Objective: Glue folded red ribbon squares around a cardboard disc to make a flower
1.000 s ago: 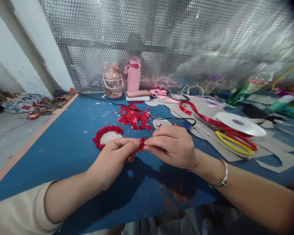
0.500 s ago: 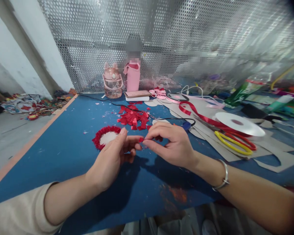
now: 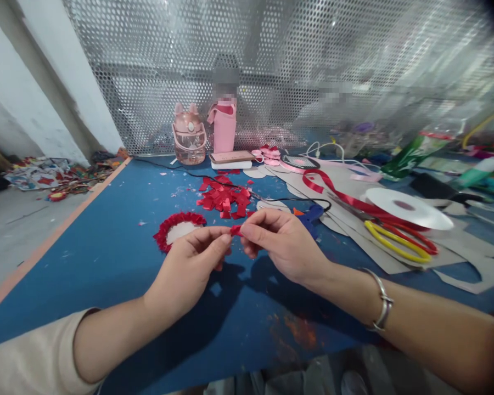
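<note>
Blue worktop [image 3: 123,225]: small red satin ribbon piece [image 3: 236,231], pinched between left hand [image 3: 183,266] and right hand [image 3: 290,247], near white disc with ruffled red edge [image 3: 178,232]. Grip lightly; keep folds even.

The table [image 3: 127,241] is blue, with a peach-orange strip along its left edge and rusty orange stains near its front edge. Towards its far edge, the small ribbon pieces [image 3: 223,197] are glossy red, and the ruffled ring [image 3: 161,233] is a deeper red around an off-white centre. Towards the right edge, the spool [image 3: 409,209] is white and the scissors [image 3: 397,241] have one yellow and one red handle. The water bottle [image 3: 190,137] is translucent pink.
</note>
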### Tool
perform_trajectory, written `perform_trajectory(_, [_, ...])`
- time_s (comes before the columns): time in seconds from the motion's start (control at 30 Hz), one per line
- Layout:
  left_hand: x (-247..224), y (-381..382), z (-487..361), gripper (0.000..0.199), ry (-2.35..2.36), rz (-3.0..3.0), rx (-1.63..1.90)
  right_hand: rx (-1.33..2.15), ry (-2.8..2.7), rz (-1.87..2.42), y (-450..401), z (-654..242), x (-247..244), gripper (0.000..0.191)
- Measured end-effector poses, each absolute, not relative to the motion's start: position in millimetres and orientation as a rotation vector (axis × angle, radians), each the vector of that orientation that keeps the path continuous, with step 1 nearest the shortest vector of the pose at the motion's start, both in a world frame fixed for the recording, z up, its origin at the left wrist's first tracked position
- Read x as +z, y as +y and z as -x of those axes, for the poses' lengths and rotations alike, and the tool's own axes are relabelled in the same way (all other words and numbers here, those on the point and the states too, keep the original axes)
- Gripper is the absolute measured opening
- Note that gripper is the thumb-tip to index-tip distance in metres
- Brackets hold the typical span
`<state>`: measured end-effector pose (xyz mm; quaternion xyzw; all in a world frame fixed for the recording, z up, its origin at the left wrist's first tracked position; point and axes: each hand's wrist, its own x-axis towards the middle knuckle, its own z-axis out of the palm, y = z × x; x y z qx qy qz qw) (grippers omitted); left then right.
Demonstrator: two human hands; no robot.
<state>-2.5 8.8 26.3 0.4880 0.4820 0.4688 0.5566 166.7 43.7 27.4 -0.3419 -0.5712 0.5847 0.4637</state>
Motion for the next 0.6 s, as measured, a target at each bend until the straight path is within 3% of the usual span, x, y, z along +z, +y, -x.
perform_trajectory(0.2, [22.5, 9.7, 2.8, 0.026, 1.076, -1.168, 1.106, 1.522, -1.319, 0.788, 37.4, -163.6, 28.9, 0.028])
perform_trajectory(0.47, [14.8, 12.8, 4.7, 0.023, 1.027, -1.127, 1.15, 1.52, -1.403, 0.819, 37.7, -163.8, 27.2, 0.027])
perform_trajectory(0.6, [12.6, 14.0, 6.1, 0.024, 1.0, -1.105, 1.138, 1.363, -1.54, 0.761, 41.4, -170.7, 27.6, 0.019])
